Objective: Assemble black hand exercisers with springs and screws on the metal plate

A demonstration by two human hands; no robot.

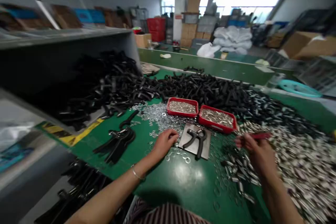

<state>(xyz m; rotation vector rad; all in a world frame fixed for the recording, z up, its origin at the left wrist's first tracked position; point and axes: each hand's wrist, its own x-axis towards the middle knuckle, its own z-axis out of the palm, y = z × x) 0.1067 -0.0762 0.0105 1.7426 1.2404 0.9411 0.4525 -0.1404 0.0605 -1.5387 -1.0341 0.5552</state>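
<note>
Left hand [165,143] curled, whether gripping anything I cannot tell, right hand [259,154] grasping a red tool [263,135], black handles [201,146] on a metal plate [207,148] just right of the left hand, red trays [182,114] beyond.

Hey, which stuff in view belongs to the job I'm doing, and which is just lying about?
Likely part of the job:
- red item in your right hand
- metal plate
- black part on it
- red trays of small metal pieces
- loose rings

Apparently just lying about:
- turquoise round item
- white bag
- cardboard box
</note>
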